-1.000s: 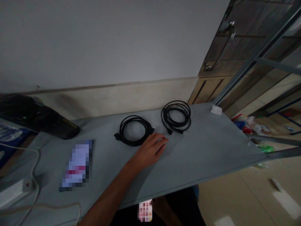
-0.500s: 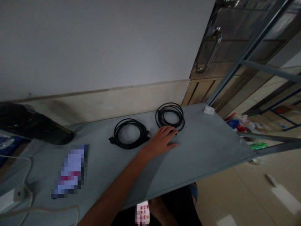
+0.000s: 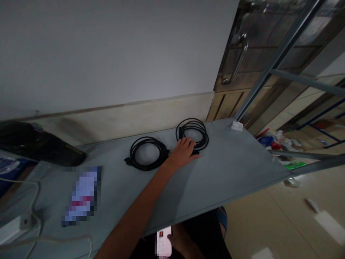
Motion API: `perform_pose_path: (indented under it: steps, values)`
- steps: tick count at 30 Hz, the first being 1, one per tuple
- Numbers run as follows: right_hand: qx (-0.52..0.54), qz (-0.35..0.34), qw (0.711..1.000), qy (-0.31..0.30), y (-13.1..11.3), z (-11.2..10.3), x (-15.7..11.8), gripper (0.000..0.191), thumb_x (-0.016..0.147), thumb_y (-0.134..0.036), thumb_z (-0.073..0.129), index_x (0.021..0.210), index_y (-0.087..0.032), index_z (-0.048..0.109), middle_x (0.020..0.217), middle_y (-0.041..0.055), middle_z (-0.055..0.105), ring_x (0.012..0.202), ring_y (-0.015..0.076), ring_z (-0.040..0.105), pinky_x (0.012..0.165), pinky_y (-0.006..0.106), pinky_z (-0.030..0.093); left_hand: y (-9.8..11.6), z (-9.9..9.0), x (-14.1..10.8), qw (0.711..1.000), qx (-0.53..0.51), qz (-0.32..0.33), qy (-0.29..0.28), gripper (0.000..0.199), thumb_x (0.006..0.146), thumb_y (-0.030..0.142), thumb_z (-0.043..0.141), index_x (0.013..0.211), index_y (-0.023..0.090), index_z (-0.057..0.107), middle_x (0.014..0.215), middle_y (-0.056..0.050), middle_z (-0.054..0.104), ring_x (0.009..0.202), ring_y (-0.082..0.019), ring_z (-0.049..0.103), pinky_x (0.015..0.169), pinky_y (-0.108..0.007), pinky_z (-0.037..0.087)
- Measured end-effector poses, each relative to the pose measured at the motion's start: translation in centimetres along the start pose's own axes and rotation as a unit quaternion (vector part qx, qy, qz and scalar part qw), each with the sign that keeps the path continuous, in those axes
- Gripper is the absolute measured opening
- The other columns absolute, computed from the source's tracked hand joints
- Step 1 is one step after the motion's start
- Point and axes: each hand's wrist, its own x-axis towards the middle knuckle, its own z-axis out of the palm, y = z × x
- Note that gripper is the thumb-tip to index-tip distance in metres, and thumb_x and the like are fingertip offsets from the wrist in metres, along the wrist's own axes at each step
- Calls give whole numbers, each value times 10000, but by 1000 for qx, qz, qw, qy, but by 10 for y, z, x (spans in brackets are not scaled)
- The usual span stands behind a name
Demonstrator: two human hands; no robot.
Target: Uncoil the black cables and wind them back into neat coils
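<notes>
My left hand [image 3: 183, 153] reaches across the desk to a coiled black cable [image 3: 205, 135] by the wall. Its fingers curl over the near side of the coil, with the thumb at the lower edge; they hide part of the loops. Left of that hand a second coiled black cable [image 3: 134, 158] lies flat, one plug pointing left. Below the desk's front edge, over the lap, my right hand [image 3: 183, 241] holds a phone [image 3: 165, 244] with a lit screen, its thumb over the screen's right edge.
A black object [image 3: 58, 149] and a blurred-out bluish item [image 3: 84, 194] are on the left of the grey desk [image 3: 229, 172]. A white power strip [image 3: 14, 228] with its cord is at lower left. A small white block [image 3: 237, 126] sits near the metal frame post [image 3: 258, 88].
My left hand has shifted slightly left, and its fingers have curled in onto the right-hand cable coil. The phone's screen has changed, with my right thumb now over its edge.
</notes>
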Motion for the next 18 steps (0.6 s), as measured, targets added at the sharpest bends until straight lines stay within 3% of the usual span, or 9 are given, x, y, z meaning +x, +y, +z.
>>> perform_pose_path:
  steps: [8,13,18]
  values:
    - [15,-2,1000,-22,-4,-9,2,769,654,-181,670,1379,-369,843,1467,71,778,1510,433,623,1284,449,418,11,-2,-5,1000,-14,-4,-10,688,1006,788,681,1320,176,683,1308,-173,720,1267,-379,659,1139,-540,477]
    - [10,-13,1000,-18,-5,-14,6,736,695,-197,651,1383,-369,845,1464,74,778,1507,426,630,1273,446,430,27,-8,-33,998,-62,-3,-32,680,990,789,708,1317,193,696,1315,-166,719,1224,-366,704,1095,-510,539]
    - [-9,-6,1000,-8,-4,-11,4,754,671,-223,661,1396,-326,842,1448,84,787,1568,420,569,1270,449,442,36,-21,-66,992,-115,30,-35,750,940,760,802,1441,215,686,1387,-149,709,1348,-357,663,1174,-508,529]
